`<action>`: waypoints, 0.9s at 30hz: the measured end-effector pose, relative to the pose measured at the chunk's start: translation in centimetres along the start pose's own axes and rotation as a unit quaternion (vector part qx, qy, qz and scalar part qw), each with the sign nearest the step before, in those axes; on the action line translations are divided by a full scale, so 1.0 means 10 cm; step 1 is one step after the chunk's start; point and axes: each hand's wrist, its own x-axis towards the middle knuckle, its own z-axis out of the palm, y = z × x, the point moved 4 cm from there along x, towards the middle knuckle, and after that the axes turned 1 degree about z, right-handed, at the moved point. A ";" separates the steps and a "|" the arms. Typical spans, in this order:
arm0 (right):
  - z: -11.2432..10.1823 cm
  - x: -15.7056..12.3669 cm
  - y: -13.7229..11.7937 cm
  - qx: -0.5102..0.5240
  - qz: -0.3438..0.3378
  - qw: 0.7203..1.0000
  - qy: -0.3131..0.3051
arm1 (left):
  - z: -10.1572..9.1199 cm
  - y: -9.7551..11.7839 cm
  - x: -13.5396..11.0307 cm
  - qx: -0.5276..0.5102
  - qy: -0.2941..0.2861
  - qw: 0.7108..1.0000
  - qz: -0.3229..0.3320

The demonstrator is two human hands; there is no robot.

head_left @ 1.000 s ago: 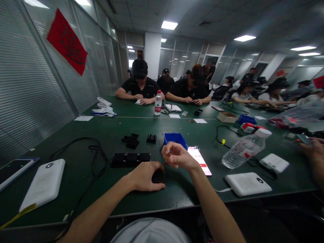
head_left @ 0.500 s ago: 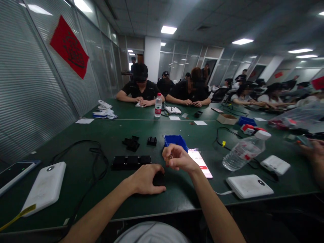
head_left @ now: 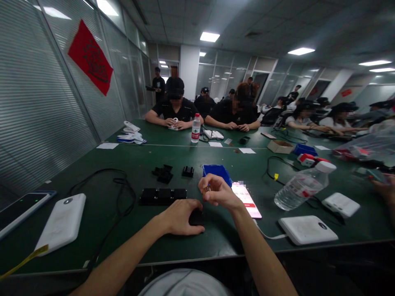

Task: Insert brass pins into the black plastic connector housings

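My left hand [head_left: 177, 218] curls round a small black block [head_left: 196, 218] and keeps it on the green table. Just above and to the right, my right hand [head_left: 219, 192] is closed in a pinch on a small brownish thing [head_left: 207, 188]. Its kind is too small to make out, and my fingers cover most of it. Beyond my left hand lies a row of black square blocks [head_left: 163, 196]. Farther back are a single black block [head_left: 188, 171] and a loose pile of black parts [head_left: 163, 173]. A blue bin [head_left: 217, 173] stands behind my right hand.
A lit phone [head_left: 247, 200] lies right of my right hand. Farther right are a tilted water bottle [head_left: 300, 187] and a white power bank [head_left: 307, 229]. At left lie a black cable [head_left: 123, 181], another white power bank [head_left: 61, 222] and a phone [head_left: 26, 209]. Two people sit opposite.
The view has shifted slightly, so the table's things appear a little farther right. Both hands keep nearly the same pose at the black block. Across the table, a person's hands have lifted a white thing.
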 end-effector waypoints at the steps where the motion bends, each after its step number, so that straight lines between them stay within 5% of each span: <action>1: 0.00 0.00 0.00 0.000 0.000 1.000 0.003 | 0.00 0.00 0.00 0.000 0.000 1.000 0.001; 27: 0.10 0.01 -0.03 -0.008 -0.014 1.000 0.008 | -0.02 0.02 0.00 0.008 -0.002 1.000 0.012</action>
